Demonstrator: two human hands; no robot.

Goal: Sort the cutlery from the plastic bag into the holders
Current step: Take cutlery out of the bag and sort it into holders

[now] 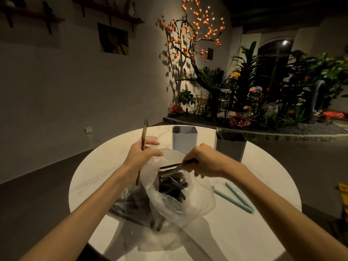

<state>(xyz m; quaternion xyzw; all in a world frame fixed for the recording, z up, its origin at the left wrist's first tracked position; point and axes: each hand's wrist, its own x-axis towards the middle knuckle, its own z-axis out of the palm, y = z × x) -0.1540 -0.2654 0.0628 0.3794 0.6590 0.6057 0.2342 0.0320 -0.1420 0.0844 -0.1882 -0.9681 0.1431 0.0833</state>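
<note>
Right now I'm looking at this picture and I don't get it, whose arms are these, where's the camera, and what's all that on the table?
There is no machine here. A person wears a camera on the head, so the single picture looks forward and down along their own arms. The left hand grips a long dark-handled utensil, held upright. The right hand pinches another dark piece of cutlery at the mouth of a clear plastic bag full of more. All this sits on a round white table. Behind the bag stand two grey holders: the left holder already shows fork tines, the right holder a few handles. Two pale blue sticks lie to the right.
</note>
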